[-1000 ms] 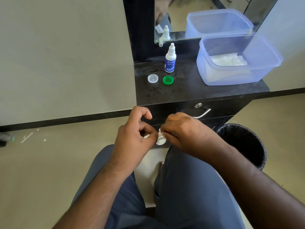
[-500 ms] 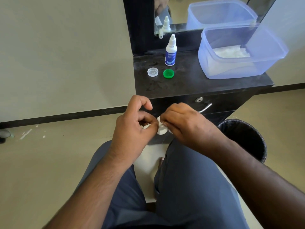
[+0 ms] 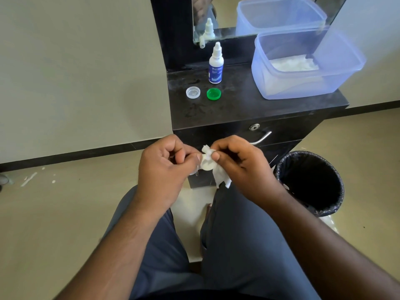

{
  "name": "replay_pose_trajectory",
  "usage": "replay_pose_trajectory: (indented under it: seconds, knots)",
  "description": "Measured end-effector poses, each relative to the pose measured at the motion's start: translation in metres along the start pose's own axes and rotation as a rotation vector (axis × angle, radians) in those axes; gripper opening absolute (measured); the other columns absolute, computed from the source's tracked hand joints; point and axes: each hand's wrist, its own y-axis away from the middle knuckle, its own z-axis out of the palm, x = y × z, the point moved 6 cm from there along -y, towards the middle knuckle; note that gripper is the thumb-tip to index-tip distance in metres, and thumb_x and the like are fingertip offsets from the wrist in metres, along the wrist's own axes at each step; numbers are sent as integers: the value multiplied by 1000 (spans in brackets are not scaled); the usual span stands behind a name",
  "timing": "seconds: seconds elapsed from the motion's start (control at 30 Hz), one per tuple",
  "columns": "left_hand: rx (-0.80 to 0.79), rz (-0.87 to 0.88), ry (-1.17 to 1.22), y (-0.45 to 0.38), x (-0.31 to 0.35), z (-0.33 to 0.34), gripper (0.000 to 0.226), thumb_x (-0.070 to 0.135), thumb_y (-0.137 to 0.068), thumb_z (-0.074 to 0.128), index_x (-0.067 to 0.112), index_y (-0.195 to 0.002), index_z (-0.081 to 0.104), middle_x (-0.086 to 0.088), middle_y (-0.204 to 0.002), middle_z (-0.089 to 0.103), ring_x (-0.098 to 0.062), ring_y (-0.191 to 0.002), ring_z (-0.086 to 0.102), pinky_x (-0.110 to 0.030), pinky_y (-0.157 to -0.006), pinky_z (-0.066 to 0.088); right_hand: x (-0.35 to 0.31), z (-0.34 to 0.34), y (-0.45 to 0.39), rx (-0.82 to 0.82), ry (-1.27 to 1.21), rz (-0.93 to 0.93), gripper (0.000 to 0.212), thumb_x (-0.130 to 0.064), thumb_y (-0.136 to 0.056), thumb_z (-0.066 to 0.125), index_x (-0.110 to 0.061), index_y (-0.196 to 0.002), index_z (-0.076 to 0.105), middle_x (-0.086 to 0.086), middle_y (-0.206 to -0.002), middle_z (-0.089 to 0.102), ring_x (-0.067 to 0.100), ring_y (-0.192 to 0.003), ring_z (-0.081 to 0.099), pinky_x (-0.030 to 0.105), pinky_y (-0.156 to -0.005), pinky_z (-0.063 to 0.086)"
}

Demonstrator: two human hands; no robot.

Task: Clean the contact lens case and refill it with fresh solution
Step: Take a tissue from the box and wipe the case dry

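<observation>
I see my left hand (image 3: 164,167) curled around the lens case (image 3: 207,164), held above my lap, while my right hand (image 3: 240,163) pinches a tissue (image 3: 220,177) against it.

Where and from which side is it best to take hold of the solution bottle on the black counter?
Probably grip the solution bottle around its labelled body, coming from the front: it stands upright, the mirror panel is close behind it, and the narrow nozzle would give less hold.
</observation>
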Motion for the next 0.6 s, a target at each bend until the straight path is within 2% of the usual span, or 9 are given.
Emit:
replay_pose_trajectory:
  seconds: [0.07, 0.13, 0.2, 0.3, 0.37, 0.47, 0.6]
  knots:
    - [43, -79, 181, 1, -2, 0, 40, -10, -74, 69, 5, -60, 35, -11, -69, 71, -25, -70, 70, -26, -68, 56, 0, -2, 3, 66, -184, 49, 10, -14, -89, 63, -24, -92, 66, -8, -87, 64, 3, -78, 59, 16, -69, 46]
    - [53, -129, 322, 1, -2, 2, 40, -13, -73, 69, 4, -62, 34, -15, -70, 71, -26, -72, 70, -26, -68, 54, -6, -8, 5, 185, -290, 11, 16, -10, -88, 64, -25, -92, 66, -4, -87, 66, 5, -80, 62, 18, -71, 48]
    - [7, -133, 335, 2, 0, 7, 38, -12, -73, 70, 1, -64, 35, -24, -71, 67, -26, -71, 70, -28, -67, 55, -14, -8, 3, 251, -329, -10, 18, -5, -87, 65, -22, -92, 67, -2, -87, 68, 5, -81, 63, 19, -73, 48]
    - [-45, -83, 225, 5, 8, 9, 42, -9, -73, 72, -5, -62, 31, -38, -70, 53, -31, -67, 66, -32, -66, 56, -26, -1, -1, 255, -285, -49, 16, -2, -85, 67, -16, -93, 69, -4, -87, 68, 3, -82, 64, 17, -75, 48]
    - [6, -76, 214, 4, 12, 4, 42, -9, -73, 71, -5, -62, 31, -36, -69, 56, -29, -67, 68, -33, -66, 57, -24, -1, 0, 293, -330, -34, 16, -1, -85, 67, -14, -94, 70, -3, -87, 69, 4, -82, 64, 17, -75, 49]
    - [98, -102, 287, 1, 11, -6, 44, -10, -72, 71, 5, -58, 32, -20, -66, 67, -26, -73, 71, -29, -70, 55, -14, -7, 7, 358, -442, 50, 17, -5, -86, 66, -20, -93, 72, -4, -87, 72, 9, -83, 67, 23, -74, 51]
    - [94, -192, 453, 5, 2, -3, 43, -12, -73, 68, 13, -61, 35, -12, -64, 67, -25, -73, 70, -26, -70, 52, -14, -3, 9, 316, -467, 104, 18, -4, -87, 66, -20, -92, 72, -2, -88, 74, 11, -82, 68, 23, -73, 52]
